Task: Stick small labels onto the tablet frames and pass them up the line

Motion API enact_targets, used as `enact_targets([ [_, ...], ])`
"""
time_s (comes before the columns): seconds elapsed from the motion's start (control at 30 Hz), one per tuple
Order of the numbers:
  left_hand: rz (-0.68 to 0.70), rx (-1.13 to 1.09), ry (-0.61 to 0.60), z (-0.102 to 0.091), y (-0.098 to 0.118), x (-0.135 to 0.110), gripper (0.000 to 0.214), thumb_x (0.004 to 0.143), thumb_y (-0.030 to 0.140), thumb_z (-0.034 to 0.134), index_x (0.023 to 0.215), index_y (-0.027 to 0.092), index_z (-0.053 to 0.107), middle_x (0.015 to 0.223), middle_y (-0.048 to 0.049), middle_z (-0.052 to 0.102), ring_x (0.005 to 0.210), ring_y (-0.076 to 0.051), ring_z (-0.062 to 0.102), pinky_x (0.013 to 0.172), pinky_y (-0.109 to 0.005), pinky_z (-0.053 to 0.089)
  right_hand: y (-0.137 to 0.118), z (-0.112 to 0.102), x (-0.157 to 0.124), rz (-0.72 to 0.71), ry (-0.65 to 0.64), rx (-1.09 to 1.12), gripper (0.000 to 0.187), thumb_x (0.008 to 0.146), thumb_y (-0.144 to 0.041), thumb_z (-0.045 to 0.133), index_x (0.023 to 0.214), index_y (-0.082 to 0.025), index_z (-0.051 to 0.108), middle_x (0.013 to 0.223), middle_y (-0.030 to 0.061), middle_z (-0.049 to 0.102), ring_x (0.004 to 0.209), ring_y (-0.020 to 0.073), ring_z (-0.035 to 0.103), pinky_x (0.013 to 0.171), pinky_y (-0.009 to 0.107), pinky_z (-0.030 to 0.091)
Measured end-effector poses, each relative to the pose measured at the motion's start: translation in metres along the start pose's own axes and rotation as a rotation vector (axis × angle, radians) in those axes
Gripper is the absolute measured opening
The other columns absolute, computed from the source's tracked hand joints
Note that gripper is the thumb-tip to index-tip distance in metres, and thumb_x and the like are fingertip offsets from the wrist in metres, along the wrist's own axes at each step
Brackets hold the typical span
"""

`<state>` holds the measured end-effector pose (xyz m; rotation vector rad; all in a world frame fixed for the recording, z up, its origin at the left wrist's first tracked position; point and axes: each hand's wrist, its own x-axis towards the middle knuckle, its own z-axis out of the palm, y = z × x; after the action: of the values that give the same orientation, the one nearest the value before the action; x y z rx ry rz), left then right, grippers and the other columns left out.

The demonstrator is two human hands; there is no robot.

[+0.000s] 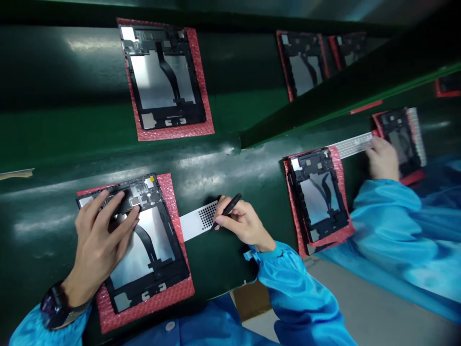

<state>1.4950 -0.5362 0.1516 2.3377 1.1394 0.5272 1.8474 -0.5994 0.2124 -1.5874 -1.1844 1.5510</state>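
Note:
Fingers spread, my left hand [99, 240] rests on the upper part of an opened tablet [162, 240], its fingertips touching the parts near the top edge. The tablet shows a silvery plate, a black ribbon cable and small boards, and lies on a red bubble-wrap sheet [173, 295]. To its right, my right hand [245, 222] pinches a black pen-like tool [231, 205], tip pointing down. That tip is at a white sheet [190, 226] bearing rows of small black dots, which lies flat beside the tablet. Part of the sheet is hidden behind my right fingers.
Another opened tablet [163, 81] on red wrap lies on the upper level. A green bar [306, 115] slants across the right. Further right, stacked tablets [320, 192] sit near a co-worker's hand [383, 158], which is at a white dotted strip [351, 145].

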Motion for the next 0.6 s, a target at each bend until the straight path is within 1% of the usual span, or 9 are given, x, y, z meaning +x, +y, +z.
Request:
enact_targets([
  [0.07, 0.012, 0.009, 0.000, -0.001, 0.003, 0.001, 0.068, 0.091, 0.011, 0.077, 0.149, 0.042, 0.059, 0.172, -0.0002, 0.041, 0.158, -0.042, 0.040, 0.124, -0.071, 0.041, 0.000, -0.004, -0.003, 0.046, 0.002, 0.088, 0.030, 0.100, -0.048, 0.074, 0.089, -0.021, 0.064, 0.072, -0.0010, 0.067, 0.062, 0.0155, 0.066, 0.057, 0.028, 0.055],
  [0.1, 0.015, 0.019, 0.001, -0.002, 0.006, 0.002, 0.070, 0.090, 0.011, 0.077, 0.150, 0.041, 0.058, 0.173, -0.0019, 0.040, 0.159, -0.042, 0.039, 0.125, -0.072, 0.039, 0.001, -0.005, -0.004, 0.042, 0.014, 0.091, 0.030, 0.100, -0.048, 0.074, 0.090, -0.021, 0.064, 0.072, -0.0013, 0.066, 0.061, 0.0152, 0.065, 0.057, 0.029, 0.054],
  [0.17, 0.009, 0.028, -0.002, -0.005, 0.021, 0.005, 0.073, 0.091, 0.012, 0.076, 0.156, 0.035, 0.053, 0.173, -0.0073, 0.040, 0.161, -0.041, 0.035, 0.128, -0.071, 0.035, 0.004, -0.005, -0.005, -0.026, 0.056, 0.008, 0.026, 0.101, -0.043, 0.073, 0.091, -0.021, 0.065, 0.073, -0.0008, 0.066, 0.064, 0.0157, 0.064, 0.061, 0.030, 0.054],
  [0.23, 0.050, -0.001, -0.027, -0.006, 0.046, 0.009, 0.070, 0.094, 0.014, 0.073, 0.159, 0.027, 0.050, 0.171, -0.0121, 0.044, 0.162, -0.038, 0.034, 0.132, -0.066, 0.031, 0.006, -0.005, -0.007, -0.123, 0.077, -0.133, 0.018, 0.102, -0.035, 0.073, 0.091, -0.022, 0.068, 0.076, 0.0010, 0.068, 0.072, 0.0174, 0.064, 0.068, 0.032, 0.053],
  [0.27, 0.105, -0.029, -0.057, -0.005, 0.062, 0.011, 0.066, 0.096, 0.017, 0.071, 0.158, 0.023, 0.051, 0.169, -0.0131, 0.046, 0.163, -0.036, 0.034, 0.134, -0.064, 0.029, 0.007, -0.004, -0.007, -0.159, 0.076, -0.191, 0.015, 0.101, -0.032, 0.073, 0.091, -0.022, 0.069, 0.078, 0.0018, 0.068, 0.075, 0.0182, 0.064, 0.071, 0.033, 0.053],
  [0.37, 0.310, -0.076, -0.232, 0.006, 0.107, 0.017, 0.050, 0.102, 0.025, 0.063, 0.151, 0.016, 0.058, 0.166, -0.0151, 0.050, 0.160, -0.032, 0.040, 0.137, -0.058, 0.025, 0.007, -0.006, -0.009, -0.198, 0.058, -0.258, 0.010, 0.101, -0.026, 0.073, 0.093, -0.022, 0.069, 0.081, 0.0026, 0.069, 0.077, 0.0190, 0.064, 0.073, 0.034, 0.054],
  [0.43, 0.354, -0.044, -0.304, 0.017, 0.126, 0.019, 0.047, 0.102, 0.028, 0.063, 0.146, 0.011, 0.063, 0.161, -0.0186, 0.054, 0.156, -0.034, 0.046, 0.135, -0.056, 0.029, 0.006, -0.009, -0.009, -0.213, 0.052, -0.270, 0.009, 0.101, -0.025, 0.072, 0.093, -0.022, 0.069, 0.081, 0.0026, 0.070, 0.077, 0.0192, 0.064, 0.072, 0.033, 0.053],
  [0.5, 0.355, -0.005, -0.332, 0.028, 0.134, 0.020, 0.046, 0.100, 0.027, 0.063, 0.142, 0.008, 0.065, 0.156, -0.0208, 0.059, 0.150, -0.035, 0.052, 0.131, -0.055, 0.034, 0.005, -0.011, -0.008, -0.222, 0.033, -0.289, 0.009, 0.101, -0.026, 0.073, 0.094, -0.022, 0.070, 0.082, 0.0031, 0.071, 0.078, 0.0198, 0.064, 0.071, 0.034, 0.053],
  [0.6, 0.381, 0.018, -0.357, 0.037, 0.132, 0.020, 0.048, 0.096, 0.027, 0.061, 0.139, 0.007, 0.067, 0.153, -0.0213, 0.061, 0.146, -0.036, 0.055, 0.129, -0.057, 0.035, 0.005, -0.015, -0.007, -0.198, 0.021, -0.311, 0.011, 0.101, -0.030, 0.073, 0.093, -0.022, 0.071, 0.083, 0.0037, 0.073, 0.078, 0.0202, 0.064, 0.072, 0.035, 0.053],
])
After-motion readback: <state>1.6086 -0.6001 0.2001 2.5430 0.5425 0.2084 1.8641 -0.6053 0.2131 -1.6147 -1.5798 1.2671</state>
